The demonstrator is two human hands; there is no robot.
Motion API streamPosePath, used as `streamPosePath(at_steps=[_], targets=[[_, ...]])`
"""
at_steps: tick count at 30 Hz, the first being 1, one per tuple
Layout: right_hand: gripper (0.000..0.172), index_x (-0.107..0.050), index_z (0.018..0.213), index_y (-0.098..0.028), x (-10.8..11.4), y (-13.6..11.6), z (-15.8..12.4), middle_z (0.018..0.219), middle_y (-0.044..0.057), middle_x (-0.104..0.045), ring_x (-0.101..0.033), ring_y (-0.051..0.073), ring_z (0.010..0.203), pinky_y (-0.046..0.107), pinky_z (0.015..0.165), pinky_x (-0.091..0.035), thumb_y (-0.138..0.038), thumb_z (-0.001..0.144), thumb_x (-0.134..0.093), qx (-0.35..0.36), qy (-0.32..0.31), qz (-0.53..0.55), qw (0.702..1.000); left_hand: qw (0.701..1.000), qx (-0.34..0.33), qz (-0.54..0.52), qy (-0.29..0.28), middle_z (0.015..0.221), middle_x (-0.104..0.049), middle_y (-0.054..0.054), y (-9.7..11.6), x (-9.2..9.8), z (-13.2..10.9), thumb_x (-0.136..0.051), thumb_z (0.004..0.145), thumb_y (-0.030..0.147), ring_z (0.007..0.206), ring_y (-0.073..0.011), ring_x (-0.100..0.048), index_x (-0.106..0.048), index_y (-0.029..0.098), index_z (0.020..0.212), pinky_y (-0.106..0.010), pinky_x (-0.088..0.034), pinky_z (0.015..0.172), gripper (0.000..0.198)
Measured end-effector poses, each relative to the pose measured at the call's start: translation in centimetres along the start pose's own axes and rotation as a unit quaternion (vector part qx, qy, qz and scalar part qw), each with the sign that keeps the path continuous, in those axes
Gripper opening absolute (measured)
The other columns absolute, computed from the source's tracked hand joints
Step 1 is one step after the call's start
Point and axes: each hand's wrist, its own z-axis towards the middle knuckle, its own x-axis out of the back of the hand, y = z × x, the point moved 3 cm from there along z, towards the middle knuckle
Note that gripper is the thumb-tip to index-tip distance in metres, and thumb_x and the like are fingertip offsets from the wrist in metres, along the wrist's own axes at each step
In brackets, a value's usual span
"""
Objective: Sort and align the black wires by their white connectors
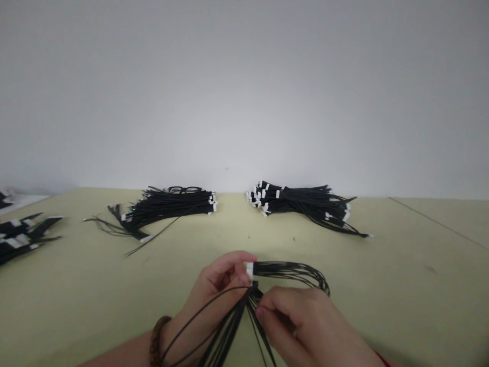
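Observation:
My left hand [221, 285] grips a white connector [249, 270] between thumb and fingers, near the front middle of the table. From its right side a bundle of thin black wires [294, 267] runs out and bends round behind my right hand [294, 316]. More black wires [229, 326] fan down toward me from just below the connector. The thumb and forefinger of my right hand are pinched together at these wires, close to the connector. What exactly lies between those fingertips is too small to see, though it looks like a wire.
Behind my hands lie a left pile of black wire harnesses [175, 204] and a right pile of harnesses [301, 201], both with white connectors. Glasses [185, 189] rest behind the left pile. More harnesses [23, 237] lie at the far left. A pale wall [244, 102] rises behind the table [401, 275].

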Motion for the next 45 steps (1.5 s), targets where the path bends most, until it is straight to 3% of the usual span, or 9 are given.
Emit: streamPosePath(at_steps=[8, 22, 27, 29, 33, 36, 38, 42, 45], targets=[[0.018, -0.055, 0.066, -0.021, 0.7, 0.4, 0.4, 0.058, -0.005, -0.055, -0.048, 0.011, 0.050, 0.020, 0.046, -0.031, -0.008, 0.076, -0.049, -0.040, -0.008, -0.003, 0.999, 1.000, -0.004, 0.001, 0.004, 0.065, -0.052, 0.004, -0.3, 0.3, 0.3, -0.079, 0.067, 0.031, 0.050, -0.0059, -0.041, -0.072, 0.024, 0.091, -0.016, -0.031, 0.045, 0.026], [0.014, -0.054, 0.069, -0.018, 1.2, 0.7, 0.4, 0.051, -0.007, -0.044, -0.044, 0.009, 0.044, 0.017, 0.041, -0.033, -0.011, 0.077, -0.047, -0.113, -0.089, 0.175, 0.974, 0.999, 0.041, 0.001, -0.001, 0.071, -0.054, 0.002, -0.4, 0.2, 0.0, -0.076, 0.070, 0.036, 0.054, -0.0074, -0.043, -0.067, 0.022, 0.101, -0.019, -0.031, 0.048, 0.035], [0.017, -0.060, 0.090, -0.017, 2.7, 0.4, 0.5, 0.063, -0.001, -0.059, -0.055, 0.011, 0.051, 0.021, 0.050, -0.045, -0.022, 0.077, -0.050, -0.123, -0.128, 0.450, 0.875, 0.999, 0.022, 0.026, 0.019, 0.072, -0.058, 0.001, -1.0, 1.1, 0.1, -0.068, 0.080, 0.033, 0.056, -0.0086, -0.047, -0.062, 0.023, 0.109, -0.019, -0.035, 0.050, 0.032], [0.013, -0.064, 0.082, -0.016, 4.1, 0.5, 0.8, 0.071, 0.002, -0.061, -0.057, 0.012, 0.059, 0.022, 0.057, -0.047, -0.024, 0.078, -0.055, -0.078, -0.100, 0.508, 0.852, 0.999, 0.009, 0.031, 0.034, 0.071, -0.057, 0.002, -0.9, 1.2, 0.1, -0.067, 0.081, 0.032, 0.054, -0.0078, -0.046, -0.062, 0.023, 0.109, -0.018, -0.034, 0.049, 0.030], [0.018, -0.067, 0.073, -0.021, 6.9, 1.4, 1.4, 0.070, 0.001, -0.056, -0.054, 0.013, 0.065, 0.022, 0.061, -0.047, -0.032, 0.084, -0.059, 0.014, 0.059, 0.433, 0.900, 0.998, -0.014, 0.054, 0.037, 0.069, -0.054, 0.002, -0.2, 0.8, 0.2, -0.072, 0.075, 0.033, 0.052, -0.0070, -0.043, -0.066, 0.021, 0.102, -0.017, -0.033, 0.046, 0.029], [0.020, -0.062, 0.082, -0.026, 8.8, 1.7, 0.9, 0.077, 0.001, -0.054, -0.056, 0.014, 0.073, 0.026, 0.070, -0.050, -0.031, 0.092, -0.046, 0.045, 0.210, 0.473, 0.855, 0.997, -0.053, 0.047, 0.021, 0.064, -0.049, 0.004, -0.2, 0.5, 0.4, -0.074, 0.073, 0.034, 0.048, -0.0057, -0.039, -0.069, 0.022, 0.096, -0.016, -0.030, 0.042, 0.026], [0.020, -0.056, 0.094, -0.029, 9.1, 1.4, 0.5, 0.065, -0.002, -0.047, -0.051, 0.011, 0.052, 0.022, 0.053, -0.049, -0.030, 0.095, -0.037, 0.022, 0.204, 0.520, 0.829, 0.996, -0.074, 0.036, 0.022, 0.063, -0.048, 0.004, -0.3, 0.6, 0.4, -0.074, 0.073, 0.034, 0.047, -0.0056, -0.038, -0.069, 0.023, 0.095, -0.016, -0.029, 0.042, 0.025], [0.014, -0.050, 0.087, -0.026, 7.0, 0.2, -0.6, 0.051, -0.005, -0.048, -0.043, 0.010, 0.035, 0.019, 0.036, -0.035, -0.037, 0.092, -0.043, -0.012, -0.025, 0.410, 0.912, 0.992, -0.110, 0.061, 0.016, 0.065, -0.049, 0.003, 0.1, 0.5, -0.1, -0.070, 0.077, 0.033, 0.050, -0.0071, -0.040, -0.068, 0.026, 0.103, -0.017, -0.031, 0.043, 0.027], [0.019, -0.047, 0.067, -0.023, 5.5, 0.1, -1.1, 0.054, -0.003, -0.052, -0.049, 0.012, 0.046, 0.022, 0.042, -0.033, -0.023, 0.086, -0.047, 0.041, -0.001, 0.098, 0.994, 0.990, -0.113, 0.081, -0.003, 0.065, -0.050, 0.002, 1.2, -0.2, -0.6, -0.070, 0.077, 0.034, 0.053, -0.0085, -0.042, -0.072, 0.026, 0.097, -0.017, -0.033, 0.046, 0.022]])
